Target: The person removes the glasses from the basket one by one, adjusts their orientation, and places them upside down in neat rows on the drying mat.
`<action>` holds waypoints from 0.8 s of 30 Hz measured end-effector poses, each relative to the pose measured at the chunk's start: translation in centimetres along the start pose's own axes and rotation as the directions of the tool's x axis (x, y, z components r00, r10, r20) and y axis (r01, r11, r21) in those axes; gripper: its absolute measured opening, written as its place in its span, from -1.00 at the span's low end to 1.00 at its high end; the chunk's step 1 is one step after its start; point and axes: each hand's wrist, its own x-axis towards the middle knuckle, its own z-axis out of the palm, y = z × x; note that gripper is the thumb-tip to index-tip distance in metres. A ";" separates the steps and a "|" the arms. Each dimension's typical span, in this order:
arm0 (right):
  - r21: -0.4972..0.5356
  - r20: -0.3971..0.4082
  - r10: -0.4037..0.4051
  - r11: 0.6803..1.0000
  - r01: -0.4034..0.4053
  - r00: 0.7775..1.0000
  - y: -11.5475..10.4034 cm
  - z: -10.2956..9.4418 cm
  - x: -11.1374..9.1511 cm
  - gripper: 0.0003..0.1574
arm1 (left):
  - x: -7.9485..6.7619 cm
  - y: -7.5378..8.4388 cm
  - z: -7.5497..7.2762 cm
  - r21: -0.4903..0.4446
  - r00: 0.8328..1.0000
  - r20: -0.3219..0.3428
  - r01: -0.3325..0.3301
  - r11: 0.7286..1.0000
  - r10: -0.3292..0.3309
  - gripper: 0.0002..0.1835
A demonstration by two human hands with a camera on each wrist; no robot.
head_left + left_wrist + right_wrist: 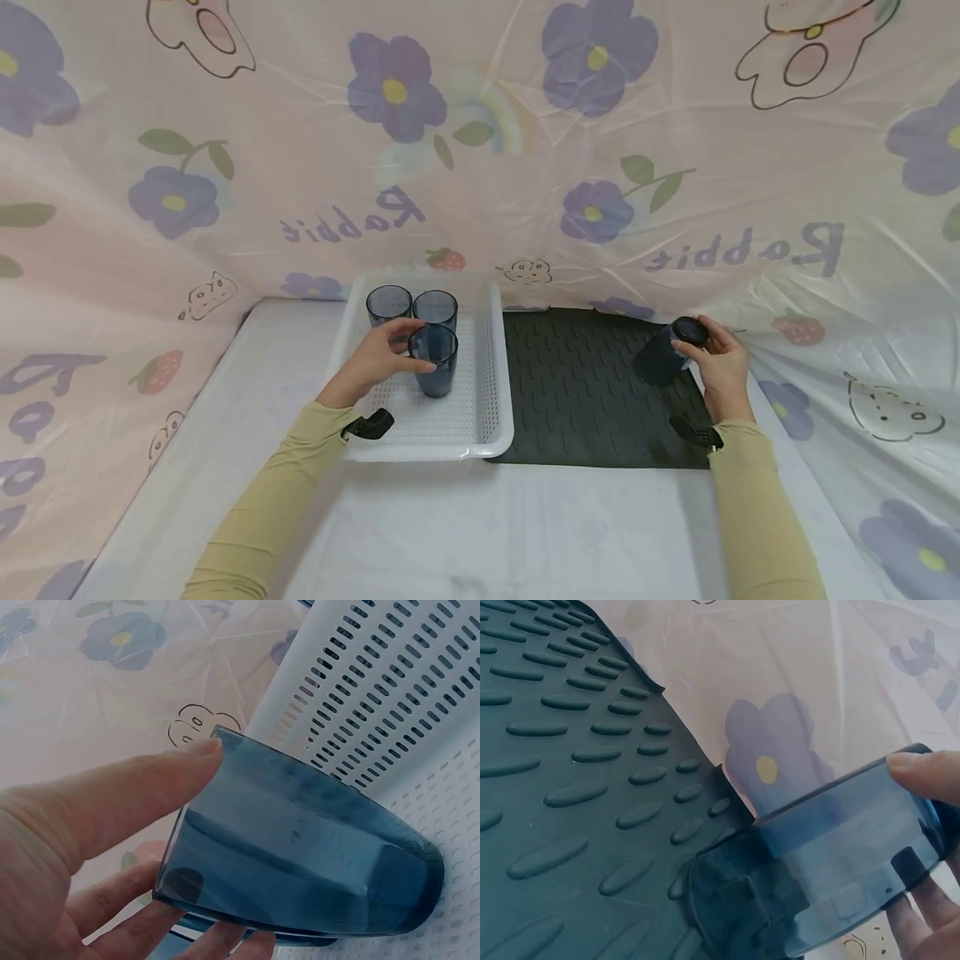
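Observation:
In the head view my left hand point(377, 358) holds a dark blue tumbler point(435, 367) near its rim, thumb on one side and fingers on the other. That tumbler point(307, 847) stands mouth up inside the white plastic basket point(498, 417), its base at the perforated floor. Two more tumblers point(389, 302) stand close behind it, mouth up. On the right, my right hand point(723, 371) grips another dark blue tumbler point(663, 357) by its base end. This tumbler point(817, 862) is bottom up, its mouth at the black ridged mat point(585, 392); whether the whole rim touches cannot be told.
The basket stands directly left of the mat, its right wall beside the mat's left edge. Both lie on a white table point(525, 533). A patterned curtain point(510, 183) hangs behind and on both sides, close to the mat's far edge.

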 end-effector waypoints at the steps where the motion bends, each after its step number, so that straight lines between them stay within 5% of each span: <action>1: -0.004 -0.002 0.000 1.000 0.000 1.000 0.0 0.0 0.0 -0.09 | 0.0 0.0 0.0 0.002 1.000 -0.002 0.000 1.000 0.000 -0.15; 24: -0.006 -0.020 0.000 1.000 0.000 1.000 0.7 -1.4 0.9 0.04 | 0.0 0.3 0.3 0.065 1.000 -0.011 -0.008 0.998 0.009 -0.10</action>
